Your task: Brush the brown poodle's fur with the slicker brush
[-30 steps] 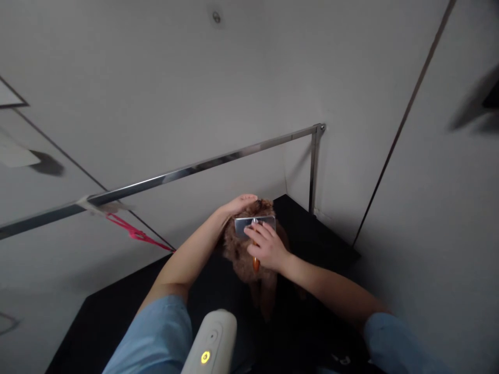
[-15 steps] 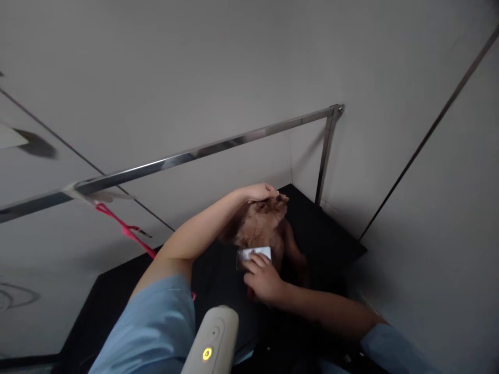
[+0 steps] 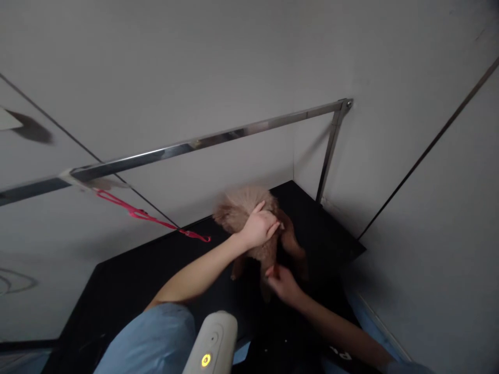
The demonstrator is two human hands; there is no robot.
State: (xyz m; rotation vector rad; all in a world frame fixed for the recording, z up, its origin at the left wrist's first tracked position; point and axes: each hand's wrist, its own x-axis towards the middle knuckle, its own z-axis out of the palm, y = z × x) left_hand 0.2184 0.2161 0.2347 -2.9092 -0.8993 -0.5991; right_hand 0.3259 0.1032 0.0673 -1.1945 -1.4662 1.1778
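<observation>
A small dog (image 3: 244, 200) with fluffy brown fur stands on a black table (image 3: 163, 270), its head blurred by motion. My left hand (image 3: 259, 228) is closed against the front of its head, fingers curled and one digit stretched up along the fur. Its face is mostly covered by that hand. Lower down, beside a front leg (image 3: 267, 257), my right hand (image 3: 284, 285) is closed in a pinch. Something orange-brown shows at the fingertips, too dark and blurred to name.
A metal bar (image 3: 167, 153) runs above the table's back edge, down to a post (image 3: 329, 156) on the right. A red leash (image 3: 150, 214) hangs from it toward the table. Grey walls (image 3: 234, 62) enclose the corner. A pale device with a yellow light (image 3: 214, 337) juts up close below.
My left hand has come down and nearer, from the top of the dog's head to its front. The white flat tool in my right hand no longer shows; that hand sits lower and further right.
</observation>
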